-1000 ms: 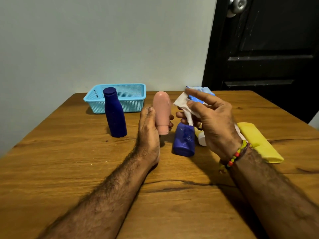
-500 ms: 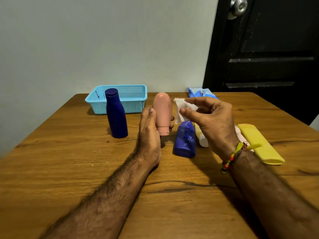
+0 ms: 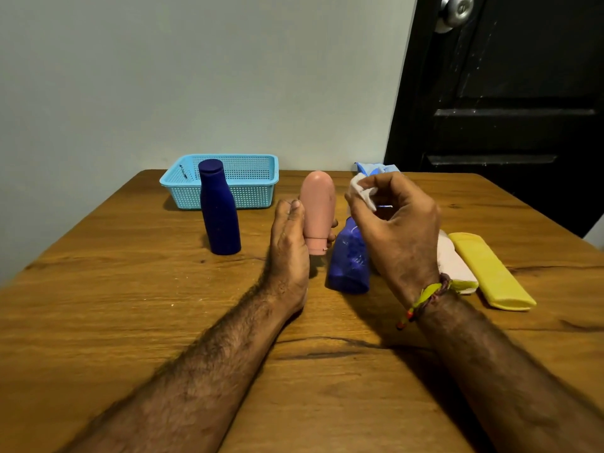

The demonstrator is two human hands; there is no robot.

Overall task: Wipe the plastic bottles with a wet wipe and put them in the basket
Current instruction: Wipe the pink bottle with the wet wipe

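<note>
Since the earlier frames the right hand point(image 3: 397, 230) has curled in on itself and lifted the wet wipe point(image 3: 361, 192) a little higher, so the white sheet is now bunched between thumb and fingertips, just beside the rounded top of the pink bottle point(image 3: 317, 210). Its fingers are bent around the wipe, and a beaded bracelet point(image 3: 425, 297) with a yellow tassel sits on that wrist. The left hand point(image 3: 289, 243) has stayed where it was, gripping the pink bottle, which stands cap down, fingers wrapped behind it and the thumb side toward the camera, the heel of the hand resting on the wooden table point(image 3: 130, 305). Just right of the pink bottle, under the right hand, a blue bottle point(image 3: 349, 259) stands on the table, partly hidden by the hand. A tall dark blue bottle point(image 3: 219, 207) stands upright to the left, in front of the light blue basket point(image 3: 251, 188), which sits at the far edge of the table near the wall. On the right lie a yellow bottle point(image 3: 490, 273) and, touching it, a white bottle point(image 3: 452, 263), both on their sides. A blue wipe packet point(image 3: 367, 166) shows behind the right hand, mostly hidden
</note>
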